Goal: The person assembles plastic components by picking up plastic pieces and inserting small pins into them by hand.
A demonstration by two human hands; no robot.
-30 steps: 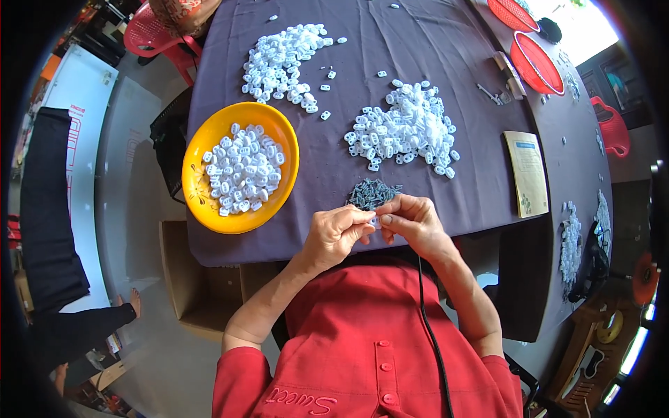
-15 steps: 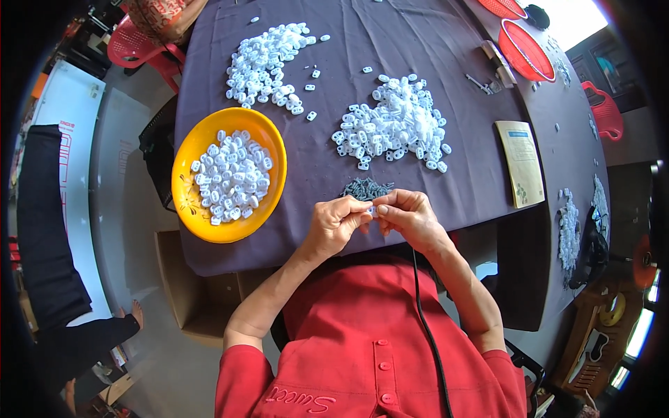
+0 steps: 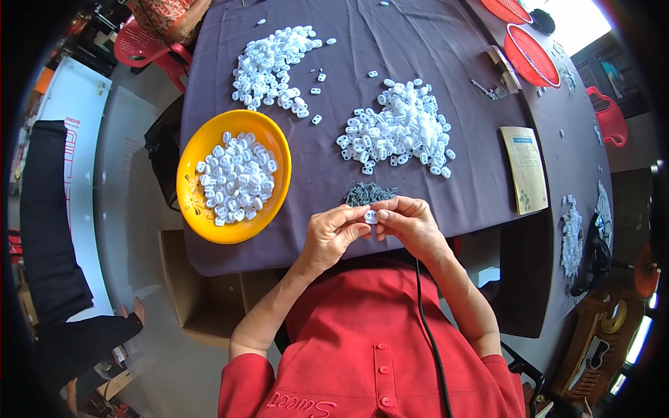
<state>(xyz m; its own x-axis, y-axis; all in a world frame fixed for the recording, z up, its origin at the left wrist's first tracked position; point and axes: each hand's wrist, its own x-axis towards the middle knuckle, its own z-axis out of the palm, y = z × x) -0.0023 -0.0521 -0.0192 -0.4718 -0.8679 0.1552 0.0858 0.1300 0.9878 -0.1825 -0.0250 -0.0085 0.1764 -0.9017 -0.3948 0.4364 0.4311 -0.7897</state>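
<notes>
Close to the table's front edge, a small white plastic piece with two holes (image 3: 371, 217) is held up between my two hands. My right hand (image 3: 410, 221) pinches it between thumb and fingers. From the other side my left hand (image 3: 332, 233) meets it with thumb and fingertips closed. Just beyond my fingers lies a little heap of thin dark grey screw-like pieces (image 3: 369, 193), partly hidden by the hands. Farther off is a large pile of similar white pieces (image 3: 401, 129). A yellow bowl (image 3: 187, 177) on the left holds many more of them.
Another white pile (image 3: 268, 66) lies at the far left of the dark tablecloth. A yellowish booklet (image 3: 525, 171) rests at the right edge. Red baskets (image 3: 532, 56) stand on the far right. A black cord (image 3: 426, 320) hangs down my front. Someone sits at the far left corner.
The white piece has turned so its two-holed face shows more plainly. My left hand has shifted slightly down and left, its fingers less bunched. The whole view has shifted a little.
</notes>
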